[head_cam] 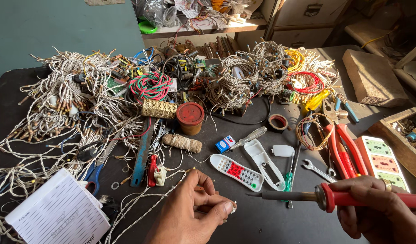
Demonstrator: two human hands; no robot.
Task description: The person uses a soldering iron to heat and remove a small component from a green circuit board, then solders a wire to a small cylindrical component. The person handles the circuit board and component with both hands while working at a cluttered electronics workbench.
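My right hand (380, 210) grips the red handle of a soldering iron (307, 196), whose metal tip points left toward my left hand. My left hand (194, 210) pinches a small white part (234, 207) between thumb and forefinger, with a thin white wire (144, 199) trailing off to the left. The iron's tip sits a short way right of the pinched part, not touching it. Both hands hover low over the dark worktop (262, 221).
Opened white remote-control shells (237, 171) lie just beyond the hands. Tangled white wire bundles (68, 108) cover the left and back. A lined notepad (59, 212) sits front left; red pliers (343, 151), a power strip (382, 160), spanner (317, 170), screwdrivers and a red-lidded tin (190, 117) lie around.
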